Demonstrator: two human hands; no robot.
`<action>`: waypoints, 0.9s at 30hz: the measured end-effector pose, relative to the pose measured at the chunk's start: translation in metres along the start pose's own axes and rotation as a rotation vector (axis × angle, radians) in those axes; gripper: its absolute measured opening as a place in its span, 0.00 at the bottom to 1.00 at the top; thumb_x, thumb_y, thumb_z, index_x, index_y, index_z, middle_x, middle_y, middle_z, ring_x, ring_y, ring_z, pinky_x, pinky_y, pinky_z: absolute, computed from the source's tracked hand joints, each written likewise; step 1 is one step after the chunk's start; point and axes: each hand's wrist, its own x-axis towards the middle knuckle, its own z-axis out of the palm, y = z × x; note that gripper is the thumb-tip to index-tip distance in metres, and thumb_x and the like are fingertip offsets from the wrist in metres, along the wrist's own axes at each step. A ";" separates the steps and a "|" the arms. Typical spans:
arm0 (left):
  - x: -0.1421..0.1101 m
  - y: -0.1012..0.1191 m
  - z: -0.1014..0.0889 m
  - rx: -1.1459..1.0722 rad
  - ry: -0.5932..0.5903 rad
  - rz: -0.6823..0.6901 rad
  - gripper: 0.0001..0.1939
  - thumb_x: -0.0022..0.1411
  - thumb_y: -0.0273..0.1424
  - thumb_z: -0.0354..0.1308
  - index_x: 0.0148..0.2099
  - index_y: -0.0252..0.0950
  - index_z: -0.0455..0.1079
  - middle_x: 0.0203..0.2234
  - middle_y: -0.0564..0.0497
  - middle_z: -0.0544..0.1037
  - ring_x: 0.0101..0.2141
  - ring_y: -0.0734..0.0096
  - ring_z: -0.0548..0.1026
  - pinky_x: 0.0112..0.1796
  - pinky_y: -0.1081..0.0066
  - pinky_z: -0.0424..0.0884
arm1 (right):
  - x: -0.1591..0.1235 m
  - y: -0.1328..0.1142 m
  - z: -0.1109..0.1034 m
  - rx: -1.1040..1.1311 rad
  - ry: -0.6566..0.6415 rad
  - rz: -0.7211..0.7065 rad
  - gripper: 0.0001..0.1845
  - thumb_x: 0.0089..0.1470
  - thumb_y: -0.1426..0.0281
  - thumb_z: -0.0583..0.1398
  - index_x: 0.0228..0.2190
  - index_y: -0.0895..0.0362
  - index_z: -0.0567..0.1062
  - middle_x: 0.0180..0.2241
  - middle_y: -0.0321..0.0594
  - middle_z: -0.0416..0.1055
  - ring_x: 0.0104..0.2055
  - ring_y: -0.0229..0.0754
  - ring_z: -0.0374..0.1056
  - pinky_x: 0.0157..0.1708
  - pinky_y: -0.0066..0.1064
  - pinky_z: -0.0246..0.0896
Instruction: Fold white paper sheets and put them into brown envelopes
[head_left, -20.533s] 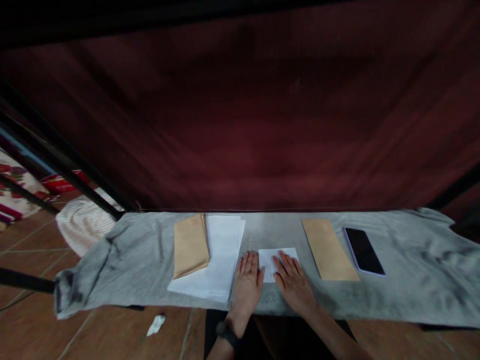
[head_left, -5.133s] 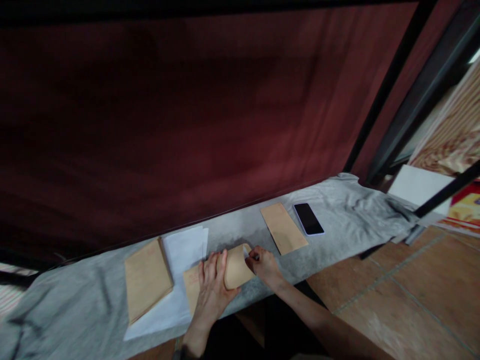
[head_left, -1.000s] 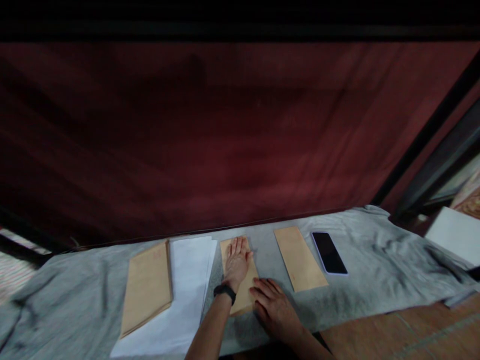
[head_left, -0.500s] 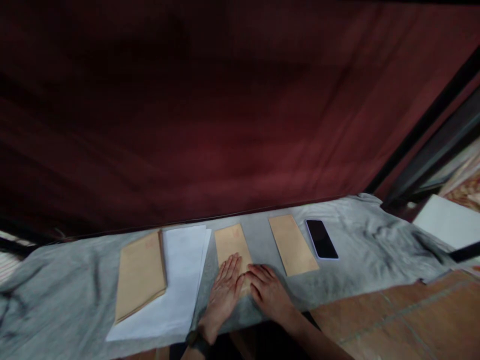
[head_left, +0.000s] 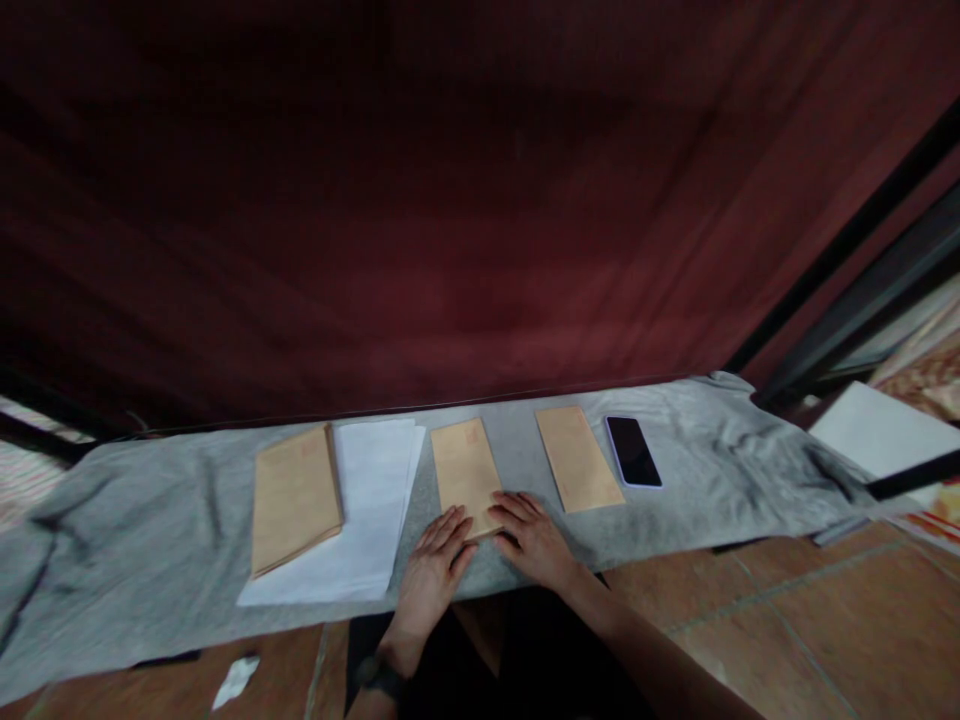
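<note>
A brown paper envelope [head_left: 465,465] lies flat on the grey cloth in front of me. My left hand [head_left: 435,565] rests at its lower left corner, fingers stretched out. On the lower right part of the same envelope lies my right hand [head_left: 534,540], its fingers extended and pressing down lightly. Neither hand grasps anything. A second brown envelope [head_left: 577,460] lies to the right, apart from my hands. To the left, a stack of brown envelopes [head_left: 296,495] sits partly over white paper sheets [head_left: 371,510].
A phone [head_left: 634,452] with a pale purple edge lies right of the second envelope. Grey cloth [head_left: 150,540] covers the narrow surface, with a dark red panel [head_left: 480,250] behind it. A white scrap [head_left: 235,682] is on the tiled floor [head_left: 750,610].
My left hand has slid down and left, from the envelope's middle to its lower corner, uncovering more of it. The right hand stays at the lower right. The camera view has shifted.
</note>
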 end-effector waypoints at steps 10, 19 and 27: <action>0.004 0.008 0.004 -0.144 0.102 -0.187 0.15 0.69 0.33 0.50 0.48 0.43 0.78 0.51 0.49 0.80 0.54 0.62 0.75 0.57 0.57 0.72 | -0.007 -0.015 0.011 -0.055 0.072 0.015 0.25 0.62 0.77 0.55 0.59 0.54 0.69 0.61 0.43 0.68 0.64 0.46 0.61 0.67 0.49 0.51; -0.001 0.004 0.014 -0.037 0.100 -0.161 0.19 0.70 0.29 0.45 0.54 0.40 0.74 0.54 0.47 0.78 0.55 0.62 0.74 0.57 0.56 0.72 | -0.026 -0.037 0.030 -0.104 0.029 -0.015 0.26 0.65 0.65 0.58 0.63 0.53 0.65 0.64 0.41 0.63 0.65 0.45 0.60 0.67 0.43 0.51; -0.024 0.035 0.032 0.164 0.004 0.011 0.25 0.70 0.31 0.47 0.68 0.36 0.59 0.64 0.42 0.67 0.64 0.58 0.64 0.63 0.52 0.63 | -0.033 -0.026 0.019 -0.122 0.029 0.005 0.28 0.65 0.72 0.55 0.65 0.55 0.62 0.65 0.41 0.61 0.66 0.45 0.58 0.68 0.45 0.48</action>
